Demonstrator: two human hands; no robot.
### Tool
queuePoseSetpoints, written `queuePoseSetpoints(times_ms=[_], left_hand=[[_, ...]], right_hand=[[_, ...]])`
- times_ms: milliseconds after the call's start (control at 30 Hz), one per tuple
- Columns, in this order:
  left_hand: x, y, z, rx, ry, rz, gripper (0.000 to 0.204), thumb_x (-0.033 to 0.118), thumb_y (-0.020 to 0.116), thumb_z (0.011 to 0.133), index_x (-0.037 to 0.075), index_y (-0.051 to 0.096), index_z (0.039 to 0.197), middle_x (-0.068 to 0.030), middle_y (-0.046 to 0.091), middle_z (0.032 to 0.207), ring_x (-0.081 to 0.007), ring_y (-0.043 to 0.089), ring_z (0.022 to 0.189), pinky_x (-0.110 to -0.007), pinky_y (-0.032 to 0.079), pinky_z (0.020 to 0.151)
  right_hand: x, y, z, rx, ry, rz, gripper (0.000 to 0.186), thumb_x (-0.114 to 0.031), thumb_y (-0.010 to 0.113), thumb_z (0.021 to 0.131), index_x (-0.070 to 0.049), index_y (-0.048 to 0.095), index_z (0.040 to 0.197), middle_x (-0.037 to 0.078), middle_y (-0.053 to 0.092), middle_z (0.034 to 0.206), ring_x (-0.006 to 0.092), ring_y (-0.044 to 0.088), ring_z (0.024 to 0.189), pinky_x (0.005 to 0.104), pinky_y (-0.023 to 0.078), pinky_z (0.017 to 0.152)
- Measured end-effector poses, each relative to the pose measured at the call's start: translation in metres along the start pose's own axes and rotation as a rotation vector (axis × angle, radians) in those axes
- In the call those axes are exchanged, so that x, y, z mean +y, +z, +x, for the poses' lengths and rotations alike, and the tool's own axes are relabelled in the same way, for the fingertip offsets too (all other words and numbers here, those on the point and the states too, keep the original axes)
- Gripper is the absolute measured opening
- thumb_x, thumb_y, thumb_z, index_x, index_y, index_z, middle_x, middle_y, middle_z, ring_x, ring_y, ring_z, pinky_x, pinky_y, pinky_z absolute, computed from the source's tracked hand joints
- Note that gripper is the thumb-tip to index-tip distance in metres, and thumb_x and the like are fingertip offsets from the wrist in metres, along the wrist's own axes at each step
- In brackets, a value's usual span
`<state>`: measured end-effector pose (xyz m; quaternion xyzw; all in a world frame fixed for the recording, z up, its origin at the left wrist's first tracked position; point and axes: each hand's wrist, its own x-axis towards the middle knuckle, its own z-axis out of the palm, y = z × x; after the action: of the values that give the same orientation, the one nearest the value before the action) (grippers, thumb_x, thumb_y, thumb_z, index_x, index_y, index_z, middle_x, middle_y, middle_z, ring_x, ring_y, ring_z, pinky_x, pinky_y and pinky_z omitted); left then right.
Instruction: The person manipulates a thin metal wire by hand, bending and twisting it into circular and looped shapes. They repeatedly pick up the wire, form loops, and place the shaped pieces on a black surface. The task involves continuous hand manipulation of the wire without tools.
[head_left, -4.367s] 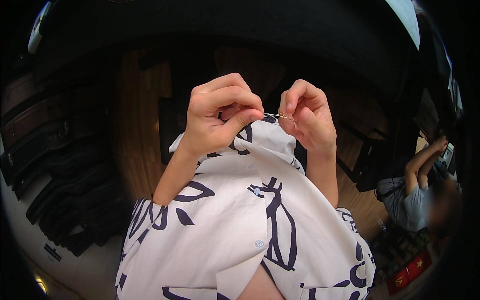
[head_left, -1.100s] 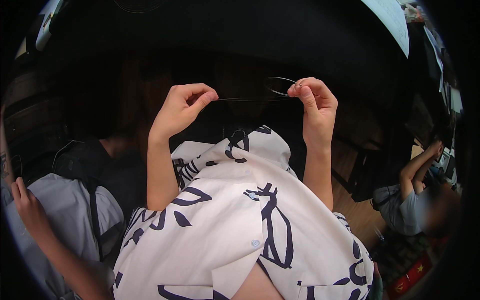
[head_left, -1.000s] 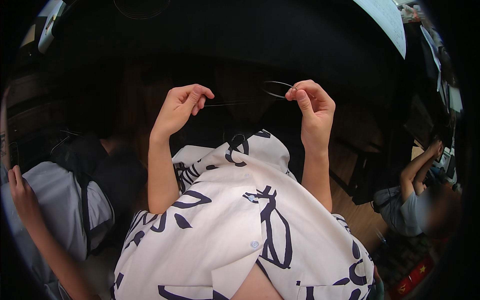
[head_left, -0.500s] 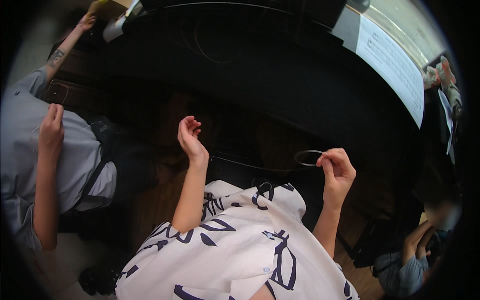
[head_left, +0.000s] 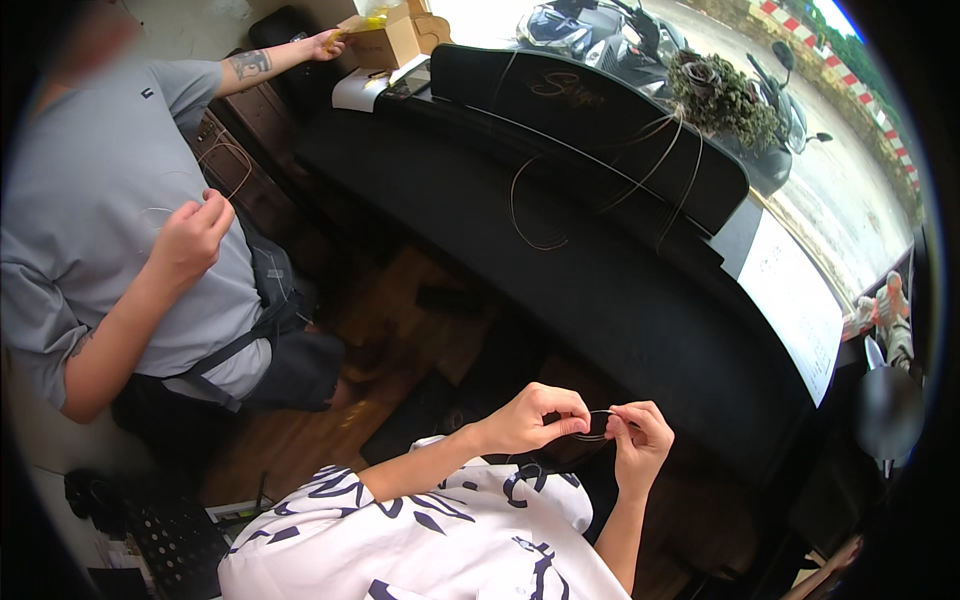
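Saw first a long black surface (head_left: 600, 310), then, at left, a co-worker (head_left: 110, 190) in grey, then a white patterned shirt (head_left: 420, 530) at the bottom. Found next the left hand (head_left: 535, 417) and the right hand (head_left: 643, 445) near each other, both with thumb and fingers closed in a pinch. Noticed last a thin wire loop (head_left: 599, 412), gripped at its two sides, in the narrow gap between these hands.

Fingertips (head_left: 580, 425) hide part of the wire coil (head_left: 600, 411) (its ends too fine to trace); the co-worker's head (head_left: 92, 38) is blurred.
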<state>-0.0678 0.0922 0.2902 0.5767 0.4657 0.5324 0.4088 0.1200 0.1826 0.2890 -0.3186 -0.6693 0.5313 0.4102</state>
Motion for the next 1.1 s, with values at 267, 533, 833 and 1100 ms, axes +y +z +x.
queuePoseSetpoints(times_ms=[267, 533, 833, 1100], left_hand=[[0.012, -0.012, 0.003, 0.208, -0.166, -0.445, 0.024, 0.019, 0.06, 0.103, -0.002, 0.067, 0.093, -0.0004, 0.061, 0.069, -0.0055, 0.055, 0.063, -0.02, 0.043, 0.058], [0.042, -0.053, 0.05, 0.432, -0.08, -0.112, 0.025, 0.013, 0.055, 0.104, 0.001, 0.067, 0.087, 0.0036, 0.053, 0.067, -0.0025, 0.046, 0.057, -0.02, 0.036, 0.053], [0.053, -0.048, 0.08, 0.34, -0.021, -0.292, 0.026, 0.021, 0.058, 0.104, -0.001, 0.07, 0.097, -0.0021, 0.057, 0.068, -0.0115, 0.06, 0.059, -0.023, 0.048, 0.056], [0.057, -0.042, 0.071, 0.478, 0.135, 0.002, 0.01, 0.007, 0.067, 0.096, 0.0, 0.072, 0.102, -0.0061, 0.067, 0.083, -0.0111, 0.065, 0.065, -0.022, 0.051, 0.057]], right_hand=[[-0.019, 0.013, 0.022, -0.147, 0.028, 0.0, 0.01, 0.012, 0.07, 0.084, 0.005, 0.07, 0.091, 0.007, 0.067, 0.08, 0.0103, 0.063, 0.058, 0.0201, 0.049, 0.05], [-0.059, 0.026, 0.072, -0.152, -0.232, -0.222, 0.01, 0.009, 0.068, 0.082, 0.0, 0.069, 0.087, 0.009, 0.069, 0.079, 0.0145, 0.065, 0.063, 0.0248, 0.05, 0.058], [-0.078, 0.014, 0.092, -0.081, 0.056, 0.065, 0.007, -0.005, 0.07, 0.093, 0.001, 0.072, 0.095, 0.004, 0.068, 0.078, 0.0077, 0.064, 0.068, 0.0189, 0.047, 0.059], [-0.081, 0.016, 0.089, -0.108, 0.014, 0.049, 0.007, -0.006, 0.07, 0.092, 0.001, 0.072, 0.094, 0.004, 0.068, 0.081, 0.009, 0.067, 0.075, 0.0191, 0.046, 0.064]])
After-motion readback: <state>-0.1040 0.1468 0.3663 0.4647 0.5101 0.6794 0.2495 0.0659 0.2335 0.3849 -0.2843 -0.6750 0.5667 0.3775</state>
